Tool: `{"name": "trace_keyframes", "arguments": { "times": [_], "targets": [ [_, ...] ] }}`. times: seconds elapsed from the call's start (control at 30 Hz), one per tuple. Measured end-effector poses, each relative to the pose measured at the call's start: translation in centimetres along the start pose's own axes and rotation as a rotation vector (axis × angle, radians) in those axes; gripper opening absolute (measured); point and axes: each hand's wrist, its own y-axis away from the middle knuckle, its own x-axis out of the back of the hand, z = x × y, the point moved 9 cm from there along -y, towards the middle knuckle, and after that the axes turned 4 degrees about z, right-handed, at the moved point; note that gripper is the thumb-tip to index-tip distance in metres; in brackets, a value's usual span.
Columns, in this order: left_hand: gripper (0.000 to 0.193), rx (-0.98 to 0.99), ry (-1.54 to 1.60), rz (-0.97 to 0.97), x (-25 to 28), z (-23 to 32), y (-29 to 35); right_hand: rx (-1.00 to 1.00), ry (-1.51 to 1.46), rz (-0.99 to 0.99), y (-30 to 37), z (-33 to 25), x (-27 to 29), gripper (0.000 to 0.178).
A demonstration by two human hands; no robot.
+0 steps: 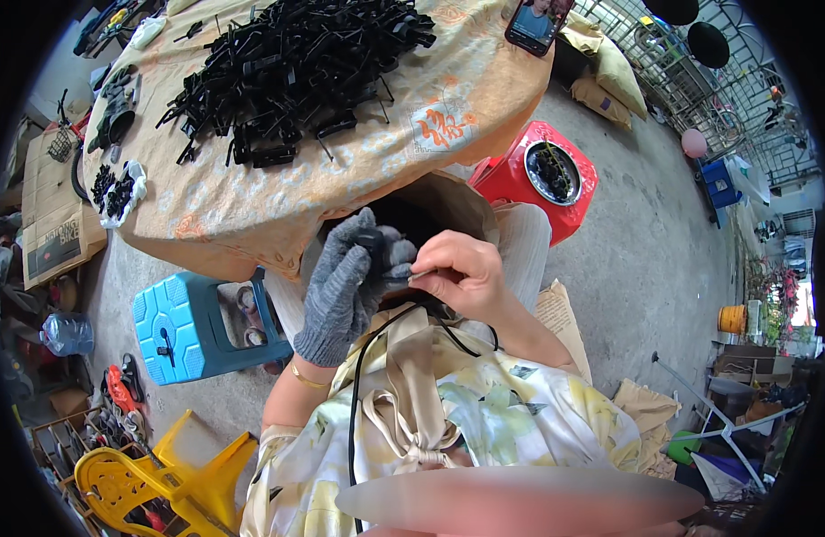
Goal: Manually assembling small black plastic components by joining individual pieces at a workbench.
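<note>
My left hand (pixel 336 286), in a grey knitted glove, is closed around a small black plastic part (pixel 369 242), mostly hidden by the fingers. My bare right hand (pixel 468 274) pinches a small thin piece (pixel 419 276) between thumb and forefinger, its tip against the gloved fingers. Whether it is a blade or a strip I cannot tell. Both hands meet over my lap, in front of an open brown sack (pixel 461 204) between my knees. Beyond them a large heap of black plastic parts (pixel 296 76) with thin stems lies on the cloth-covered table (pixel 251 201).
A red stool (pixel 569 201) carrying a metal bowl (pixel 553 173) stands right of my knees. At left are a blue stool (pixel 184 327) and a yellow chair (pixel 193 465). On the table are a phone (pixel 533 31) and a white bag of black pieces (pixel 135 192).
</note>
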Motion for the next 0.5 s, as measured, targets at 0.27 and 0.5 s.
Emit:
{"name": "trace_keyframes", "arguments": {
  "times": [0.27,0.5],
  "targets": [
    [0.055,0.04,-0.657,0.021,-0.2,-0.6,1.1,-0.127,-0.037,0.006,0.3,0.6,-0.6,0.014],
    [0.058,-0.087,-0.765,0.033,-1.1,-0.4,1.2,-0.477,-0.114,-0.014,0.8,3.5,-1.2,0.016]
  ]
}}
